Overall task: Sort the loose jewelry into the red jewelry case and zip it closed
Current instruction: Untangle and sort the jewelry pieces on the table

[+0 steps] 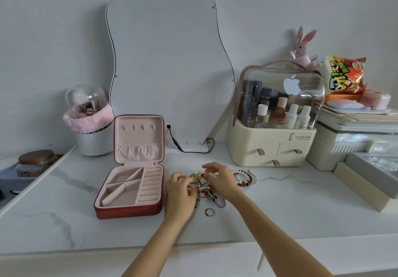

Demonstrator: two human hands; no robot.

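Reaching into the middle of the white marbled bench (64, 190), both of the person's hands work at a tangled pile of jewelry (204, 188). The left hand (179, 192) lies over the left side of the pile with its fingers curled down onto the pieces; whether it grips any one piece cannot be told. The right hand (217, 178) sits at the far right of the pile, thumb and fingertips drawn together as if pinching a small piece, though the piece itself is too small to make out. A silver ring (209, 211) lies alone on the near side of the pile, apart from it. Beaded bracelets (245, 177), red and white, lie just right of the right hand.

The red jewelry case (129, 210) stands open just left of the left hand, lid upright, its pink compartments showing no contents.

Against the far wall leans a wavy-edged mirror (168, 61). Right of it stands a cream cosmetics box (271, 147) with a clear dome over bottles, a pink toy rabbit (302, 50) on top and a snack bag (344, 74) beyond. At far left stands a white pot (92, 143) with a pink band.
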